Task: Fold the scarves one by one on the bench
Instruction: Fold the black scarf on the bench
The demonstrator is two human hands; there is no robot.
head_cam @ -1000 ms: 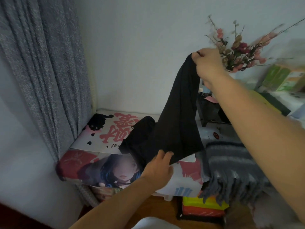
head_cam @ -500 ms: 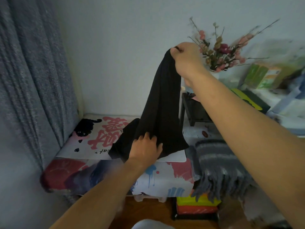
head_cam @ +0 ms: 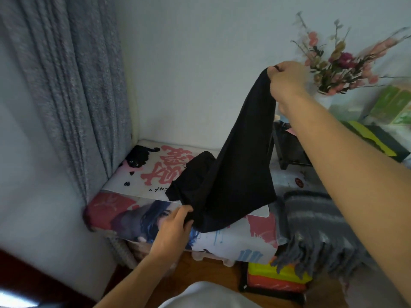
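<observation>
At lower centre of the frame the left hand (head_cam: 172, 230) is pinching the low hem of the long black soft-fabric scarf (head_cam: 231, 174), fingers curled round the cloth just above the printed pink-and-white cushioned bench (head_cam: 138, 174). From there the scarf is running up and to the right, its long axis a steep diagonal, to the upper right of the frame, where the right hand (head_cam: 285, 82) is gripping the top end in a closed fist. A bunched tail is resting on the bench at centre. At lower right a grey striped fringed woollen scarf (head_cam: 315, 227) is draping over the bench's end. The left hand is nearer the bench, so laying down likely starts there.
</observation>
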